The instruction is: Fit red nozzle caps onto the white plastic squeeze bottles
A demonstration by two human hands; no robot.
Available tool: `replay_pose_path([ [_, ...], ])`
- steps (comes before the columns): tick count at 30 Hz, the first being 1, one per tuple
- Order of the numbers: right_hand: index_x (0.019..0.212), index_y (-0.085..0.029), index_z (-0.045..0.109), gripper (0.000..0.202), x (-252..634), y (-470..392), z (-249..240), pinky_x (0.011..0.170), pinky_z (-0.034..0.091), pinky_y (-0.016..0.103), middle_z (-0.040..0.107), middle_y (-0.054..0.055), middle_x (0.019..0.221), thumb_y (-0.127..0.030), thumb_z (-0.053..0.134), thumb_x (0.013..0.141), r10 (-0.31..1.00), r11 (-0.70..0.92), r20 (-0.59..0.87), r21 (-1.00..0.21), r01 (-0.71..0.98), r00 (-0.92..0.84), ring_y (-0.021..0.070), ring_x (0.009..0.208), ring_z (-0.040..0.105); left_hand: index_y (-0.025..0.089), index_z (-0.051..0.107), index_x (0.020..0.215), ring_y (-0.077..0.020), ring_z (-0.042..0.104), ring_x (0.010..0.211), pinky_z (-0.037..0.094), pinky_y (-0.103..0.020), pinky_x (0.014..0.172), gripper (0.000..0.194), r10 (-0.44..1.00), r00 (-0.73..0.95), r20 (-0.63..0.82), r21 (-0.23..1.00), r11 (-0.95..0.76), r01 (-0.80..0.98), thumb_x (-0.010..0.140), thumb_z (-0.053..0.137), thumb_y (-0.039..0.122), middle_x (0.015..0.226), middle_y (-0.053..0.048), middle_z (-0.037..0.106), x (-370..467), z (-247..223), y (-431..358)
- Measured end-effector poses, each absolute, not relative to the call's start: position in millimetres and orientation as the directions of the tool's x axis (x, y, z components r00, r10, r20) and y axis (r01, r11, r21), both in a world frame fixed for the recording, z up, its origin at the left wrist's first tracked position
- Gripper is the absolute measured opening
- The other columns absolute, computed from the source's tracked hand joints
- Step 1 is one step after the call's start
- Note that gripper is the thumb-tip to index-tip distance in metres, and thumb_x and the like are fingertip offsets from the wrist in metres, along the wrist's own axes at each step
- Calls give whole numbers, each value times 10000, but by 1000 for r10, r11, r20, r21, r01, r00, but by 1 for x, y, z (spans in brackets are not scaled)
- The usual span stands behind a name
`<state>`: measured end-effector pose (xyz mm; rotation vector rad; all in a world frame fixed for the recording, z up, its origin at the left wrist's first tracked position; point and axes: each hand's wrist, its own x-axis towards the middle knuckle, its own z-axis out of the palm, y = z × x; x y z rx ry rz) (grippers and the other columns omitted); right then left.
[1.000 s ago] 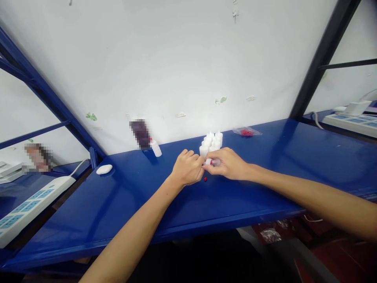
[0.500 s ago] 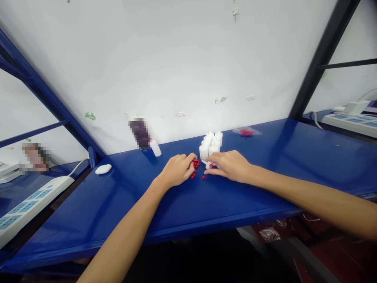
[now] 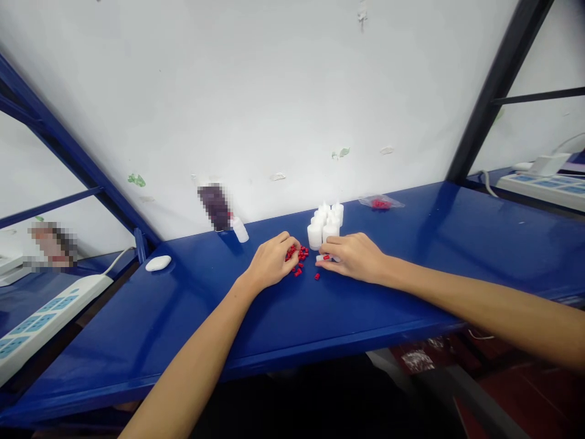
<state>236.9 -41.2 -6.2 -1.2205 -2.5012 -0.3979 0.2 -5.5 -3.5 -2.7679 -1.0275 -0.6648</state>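
The left hand (image 3: 273,261) hides some red pieces (image 3: 303,252), the right hand (image 3: 361,257) part of a white bottle (image 3: 320,258); pixelation obscures 2 objects (image 3: 214,206).

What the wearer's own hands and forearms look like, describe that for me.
The left hand and right hand are ungloved, with no ring or watch visible. The left forearm and right forearm show no sleeves, bands or cables.

Head view: forward, down

Worn on the head, above and behind the bare left hand (image 3: 273,261) and bare right hand (image 3: 359,257). Facing across a long, glossy blue table (image 3: 365,308) toward a flat white wall (image 3: 251,91). Near, taking in the table's front edge.
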Motion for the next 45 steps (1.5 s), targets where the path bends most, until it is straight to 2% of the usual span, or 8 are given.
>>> replay_pose_path([
  [5,1035,-203,650,251,235,-38,-7,539,261,253,726,39,922,-415,553,944,722,635,339,20,772,-603,165,678,636,189,600,933,-141,581,772,464,-269,718,107,610,642,465,85,-753,653,907,501,222,905,-19,580,0,-2,-6],
  [13,1102,-221,653,274,236,-38,-6,585,355,259,737,45,992,-391,487,964,699,696,281,-58,716,-658,194,766,679,182,625,892,-140,581,766,473,-274,724,95,627,615,479,113,-738,665,880,534,209,881,-17,576,-1,-1,-5],
  [17,1112,-229,671,273,239,-41,1,606,367,259,745,41,961,-323,483,939,707,692,278,-84,717,-650,188,764,680,196,660,1000,-165,576,830,478,-303,768,182,612,645,458,89,-753,651,909,507,233,933,-36,604,0,0,-7],
  [22,1000,-221,731,261,243,-45,10,596,357,261,748,43,883,-277,514,865,731,659,259,-28,751,-632,198,738,674,251,611,1222,-243,503,1095,442,-416,957,324,603,713,359,43,-774,632,928,493,322,1228,-77,559,3,2,-15],
  [26,1142,-257,706,351,243,-43,7,604,377,267,755,47,961,-280,482,873,730,661,227,9,751,-645,220,795,695,313,560,1305,-303,398,1258,409,-508,995,381,650,713,261,36,-745,666,956,436,401,1385,-86,454,3,-2,-14],
  [34,1310,-279,593,440,241,-39,0,602,387,288,751,72,1014,-325,461,893,769,612,196,49,789,-609,249,785,705,279,602,1244,-272,467,1144,436,-475,965,362,673,682,285,62,-723,688,966,411,412,1290,-91,499,0,-5,-9],
  [40,1305,-225,488,407,243,-47,5,662,394,306,715,62,997,-265,421,905,737,667,303,-185,721,-604,220,764,646,190,605,1135,-211,531,956,459,-378,882,277,594,655,467,62,-761,646,968,405,284,1051,-81,592,3,6,-16],
  [45,1265,-202,367,323,239,-50,4,693,412,315,646,53,919,-383,333,1000,709,694,310,-464,550,-633,190,737,582,177,586,1050,-199,531,817,443,-338,772,209,481,729,486,-86,-804,588,935,440,272,891,-59,610,12,15,-28],
])
